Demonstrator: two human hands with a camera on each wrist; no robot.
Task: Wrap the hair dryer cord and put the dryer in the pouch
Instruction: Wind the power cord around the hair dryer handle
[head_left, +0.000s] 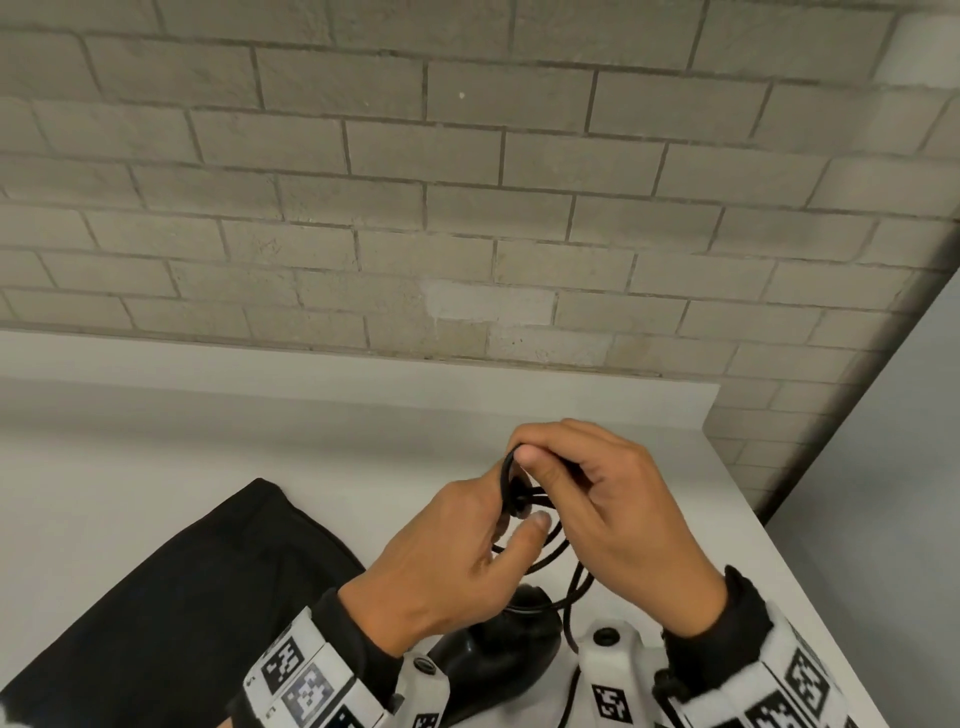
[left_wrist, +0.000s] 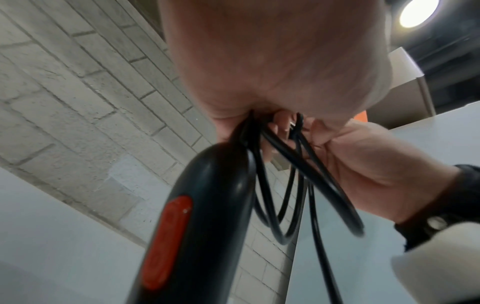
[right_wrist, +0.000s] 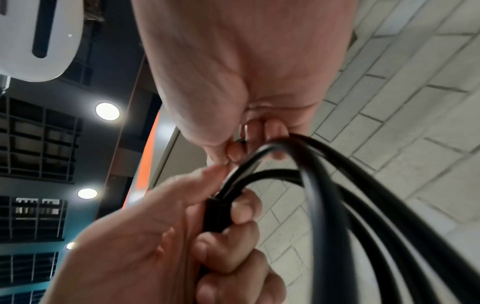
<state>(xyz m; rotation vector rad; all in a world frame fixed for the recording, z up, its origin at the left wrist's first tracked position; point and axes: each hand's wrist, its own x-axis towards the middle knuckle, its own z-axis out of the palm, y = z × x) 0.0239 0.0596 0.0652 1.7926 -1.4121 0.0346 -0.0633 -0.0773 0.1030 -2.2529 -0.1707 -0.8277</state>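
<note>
Both hands meet above the white table (head_left: 156, 441), working on the dryer's black cord (head_left: 506, 478). My left hand (head_left: 498, 525) grips the gathered loops, and in the right wrist view its fingers (right_wrist: 241, 211) curl round a thick black piece of the cord (right_wrist: 214, 214). My right hand (head_left: 540, 457) pinches the top of a loop between thumb and fingers. Several loops (left_wrist: 283, 185) hang down below the hands. The black hair dryer (head_left: 498, 649) lies under my wrists, and its handle (left_wrist: 207, 205) shows a red switch (left_wrist: 166, 242). The black pouch (head_left: 182, 597) lies flat on the left.
A grey brick wall (head_left: 467, 182) runs behind the table. The table's right edge (head_left: 810, 582) lies close beside my right wrist, with a drop to the floor beyond it. Bare tabletop stretches to the left and behind the pouch.
</note>
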